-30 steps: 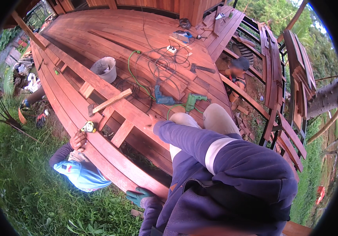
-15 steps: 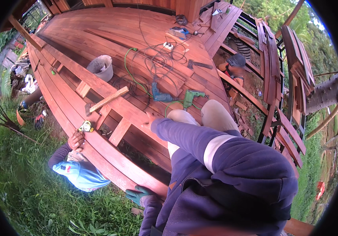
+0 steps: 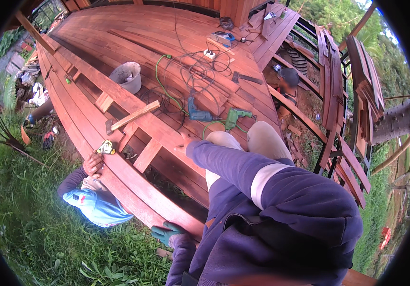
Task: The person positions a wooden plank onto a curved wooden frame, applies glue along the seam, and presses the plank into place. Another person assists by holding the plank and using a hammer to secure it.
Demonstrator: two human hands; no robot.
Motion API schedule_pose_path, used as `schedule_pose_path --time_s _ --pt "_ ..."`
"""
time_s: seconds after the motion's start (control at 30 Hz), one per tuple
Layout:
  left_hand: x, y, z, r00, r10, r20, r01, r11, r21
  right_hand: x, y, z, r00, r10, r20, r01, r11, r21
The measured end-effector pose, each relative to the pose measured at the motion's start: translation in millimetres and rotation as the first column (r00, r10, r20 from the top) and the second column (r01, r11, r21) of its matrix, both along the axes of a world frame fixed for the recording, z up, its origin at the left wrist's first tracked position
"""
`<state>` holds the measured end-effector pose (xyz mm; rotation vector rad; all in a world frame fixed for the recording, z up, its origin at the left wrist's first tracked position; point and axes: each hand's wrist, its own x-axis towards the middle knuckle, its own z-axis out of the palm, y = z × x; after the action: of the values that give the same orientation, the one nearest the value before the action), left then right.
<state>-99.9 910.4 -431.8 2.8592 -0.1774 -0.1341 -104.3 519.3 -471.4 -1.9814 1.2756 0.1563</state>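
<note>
My left hand (image 3: 167,232), in a green glove, grips the outer edge of a long reddish deck board (image 3: 167,207) at the deck's rim. My bare right hand (image 3: 184,143) rests on an inner board (image 3: 159,129), fingers stretched out and partly hidden by the sleeve. Short wooden blocks (image 3: 147,155) bridge the gap between these boards. A hammer with a wooden handle (image 3: 136,116) lies across the boards, and a yellow tape measure (image 3: 106,147) sits on the outer one. Beside the tape, a co-worker's hand (image 3: 93,164) holds the same rim from below.
Near my knees lie a green drill (image 3: 237,117) and a blue drill (image 3: 199,112). Tangled cables (image 3: 197,71), a bucket (image 3: 127,78) and a dark L-shaped tool (image 3: 247,77) are farther back. Another person (image 3: 288,78) is down among the open framing at right. Grass (image 3: 47,229) borders the deck.
The whole view has shifted slightly, so the scene sits a little farther right. The person in the framing has moved their head. Both my hands keep their places on the boards.
</note>
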Motion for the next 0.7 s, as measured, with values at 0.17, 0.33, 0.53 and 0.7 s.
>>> schedule_pose_path --time_s 0.17,0.33,0.53,0.7 --pt "-1 -4 10 0.999 -0.005 -0.033 0.005 1.0 -0.027 1 0 2 1.0 -0.017 0.006 0.017 1.0 0.013" --pt "-1 -6 13 1.0 -0.001 -0.029 0.001 1.0 -0.012 -1 2 7 1.0 -0.026 -0.011 0.026 0.999 -0.018" --pt "0 -1 3 1.0 0.002 0.011 -0.002 0.999 0.038 0 3 3 0.999 -0.038 0.01 0.038 0.999 -0.017" --pt "1 -2 7 1.0 -0.018 -0.024 0.019 0.999 0.041 0 2 -8 0.998 -0.025 0.06 0.027 0.999 -0.023"
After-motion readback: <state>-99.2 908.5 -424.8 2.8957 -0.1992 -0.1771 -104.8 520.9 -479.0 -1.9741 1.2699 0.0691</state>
